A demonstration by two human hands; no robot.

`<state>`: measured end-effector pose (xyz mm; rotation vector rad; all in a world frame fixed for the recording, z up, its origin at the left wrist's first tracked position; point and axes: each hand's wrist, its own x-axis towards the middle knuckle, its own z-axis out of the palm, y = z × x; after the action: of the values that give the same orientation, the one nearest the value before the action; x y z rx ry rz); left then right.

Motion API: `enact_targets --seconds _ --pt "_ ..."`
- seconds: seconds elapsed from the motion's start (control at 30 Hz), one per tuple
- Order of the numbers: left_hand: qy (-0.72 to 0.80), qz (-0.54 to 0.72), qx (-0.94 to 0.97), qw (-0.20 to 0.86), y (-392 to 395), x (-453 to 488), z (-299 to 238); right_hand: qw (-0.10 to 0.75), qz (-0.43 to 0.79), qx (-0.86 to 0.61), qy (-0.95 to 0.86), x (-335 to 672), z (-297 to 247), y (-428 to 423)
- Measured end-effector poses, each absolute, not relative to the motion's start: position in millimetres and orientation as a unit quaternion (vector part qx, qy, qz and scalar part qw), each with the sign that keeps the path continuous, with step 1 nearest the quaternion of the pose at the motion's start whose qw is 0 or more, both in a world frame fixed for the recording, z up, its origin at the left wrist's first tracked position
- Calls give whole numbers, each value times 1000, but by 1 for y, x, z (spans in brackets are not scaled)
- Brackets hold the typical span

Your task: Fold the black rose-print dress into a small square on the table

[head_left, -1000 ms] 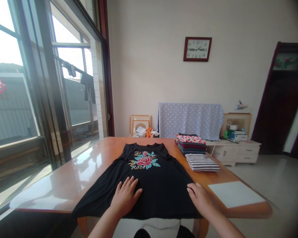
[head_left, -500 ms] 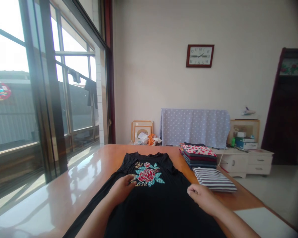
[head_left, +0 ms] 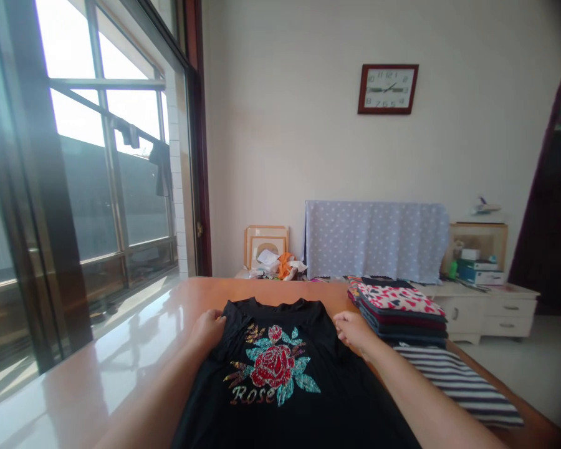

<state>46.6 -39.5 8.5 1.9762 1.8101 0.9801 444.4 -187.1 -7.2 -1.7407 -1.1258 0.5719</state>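
Observation:
A black top (head_left: 303, 411) with a red rose print and the word "Rose" lies flat on the wooden table (head_left: 135, 362). My left hand (head_left: 208, 327) is closed on the garment's left shoulder near the neckline. At the right shoulder, my right hand (head_left: 353, 330) grips the fabric with curled fingers. Both arms reach forward along the sides of the garment.
A stack of folded clothes (head_left: 399, 312) stands at the right of the table, with a folded striped piece (head_left: 458, 386) in front of it. Large windows run along the left. Behind the table are a dotted cloth (head_left: 376, 240), picture frames (head_left: 266, 240) and a white cabinet (head_left: 489, 305).
Both hands slid from the garment's lower part up to its shoulders and closed on the fabric. The view moved forward over the table.

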Motion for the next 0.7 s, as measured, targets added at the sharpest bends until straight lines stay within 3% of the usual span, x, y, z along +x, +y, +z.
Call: enact_targets --seconds 0.33,0.7 --pt "570 312 755 86 29 88 -8 379 90 -726 -567 447 -4 -61" --pt "553 295 777 57 76 164 -28 284 3 -734 -618 437 -17 10"
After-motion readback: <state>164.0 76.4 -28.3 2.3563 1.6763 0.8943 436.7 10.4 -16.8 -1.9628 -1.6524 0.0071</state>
